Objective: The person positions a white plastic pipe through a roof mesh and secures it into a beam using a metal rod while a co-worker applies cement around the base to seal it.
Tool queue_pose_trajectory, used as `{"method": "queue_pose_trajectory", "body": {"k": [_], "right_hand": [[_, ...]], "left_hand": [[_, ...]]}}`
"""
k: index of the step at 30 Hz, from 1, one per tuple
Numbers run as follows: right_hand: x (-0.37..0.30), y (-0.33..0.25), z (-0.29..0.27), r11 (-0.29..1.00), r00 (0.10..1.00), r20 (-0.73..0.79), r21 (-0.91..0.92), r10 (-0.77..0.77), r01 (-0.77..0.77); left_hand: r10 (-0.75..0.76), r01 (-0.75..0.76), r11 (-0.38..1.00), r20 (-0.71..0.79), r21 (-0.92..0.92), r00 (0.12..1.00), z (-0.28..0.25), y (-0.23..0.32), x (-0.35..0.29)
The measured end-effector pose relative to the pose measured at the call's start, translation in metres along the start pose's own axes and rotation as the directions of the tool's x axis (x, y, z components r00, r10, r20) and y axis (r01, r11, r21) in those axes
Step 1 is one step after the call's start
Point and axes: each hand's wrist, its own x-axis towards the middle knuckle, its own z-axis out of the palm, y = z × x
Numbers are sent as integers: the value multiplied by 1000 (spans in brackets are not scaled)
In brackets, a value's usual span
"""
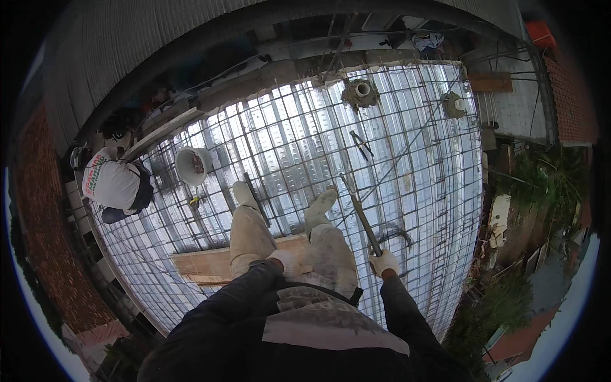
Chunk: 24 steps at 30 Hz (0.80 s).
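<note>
In a white glove, my right hand [384,262] is closed around the lower end of a long dark metal bar [363,218]. The bar slants away from me to a forked-looking tip over the rebar grid [273,137]. My left hand [289,262], also gloved, lies against my left thigh beside my lap with nothing visible in it. Beyond the bar's tip, long-handled pincers [363,145] with spread handles rest on the grid. A dark, narrow metal piece [256,197] lies beside my left foot.
Shiny corrugated metal decking lies under the rebar. A wooden board [203,264] is below my legs. At the left, a co-worker [114,181] crouches near a pale bucket [193,165] and a yellow-marked tool [194,201]. A pipe stub [362,90] stands at the far side. The deck edge drops off right.
</note>
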Motion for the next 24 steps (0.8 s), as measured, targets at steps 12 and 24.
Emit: {"method": "queue_pose_trajectory", "body": {"k": [12, 24], "right_hand": [[42, 40, -8, 999, 998, 53, 32, 42, -43], [65, -59, -139, 985, 999, -29, -170, -44, 38]], "left_hand": [[181, -201, 971, -149, -129, 972, -41, 62, 16], [182, -215, 900, -120, -379, 976, -133, 41, 25]]}}
